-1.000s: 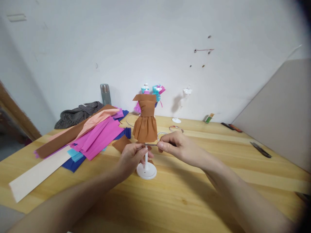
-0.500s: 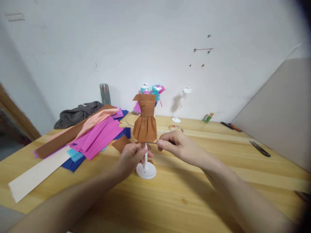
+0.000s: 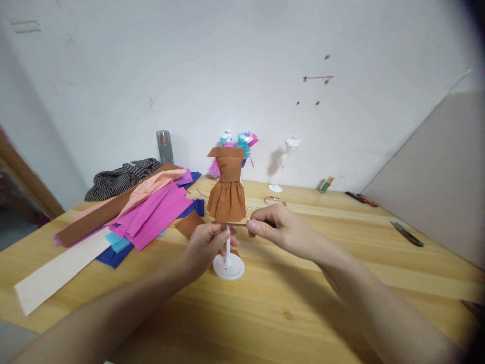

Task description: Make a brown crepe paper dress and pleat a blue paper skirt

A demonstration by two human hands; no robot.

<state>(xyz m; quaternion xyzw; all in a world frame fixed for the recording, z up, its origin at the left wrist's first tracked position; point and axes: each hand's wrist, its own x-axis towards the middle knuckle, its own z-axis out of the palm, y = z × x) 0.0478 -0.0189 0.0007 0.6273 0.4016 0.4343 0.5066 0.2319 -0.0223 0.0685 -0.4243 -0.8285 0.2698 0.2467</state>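
Observation:
A small white dress form stands upright on its round base (image 3: 228, 267) in front of me, wearing a brown dress (image 3: 230, 174) with a wide collar and gathered skirt. Just below the hem, my left hand (image 3: 206, 245) is closed at the white pole (image 3: 228, 243), its fingertips on both sides of it. My right hand (image 3: 276, 227) pinches a thin dark strip (image 3: 237, 225), wire-like, that runs level under the hem toward the pole. Whether it is a wire or a slim tool I cannot tell.
Pink, brown, peach, cream and blue crepe paper (image 3: 155, 215) lies to the left, beside a striped cloth (image 3: 121, 179) and a flask (image 3: 164, 146). More dress forms (image 3: 291, 144) stand by the wall. On the right are scissors (image 3: 406, 233), cutters (image 3: 361, 198) and a glue stick (image 3: 326, 185).
The thin strip's tip rose slightly toward the hem half a second ago and is now a little lower. My left hand and the dress form keep their place.

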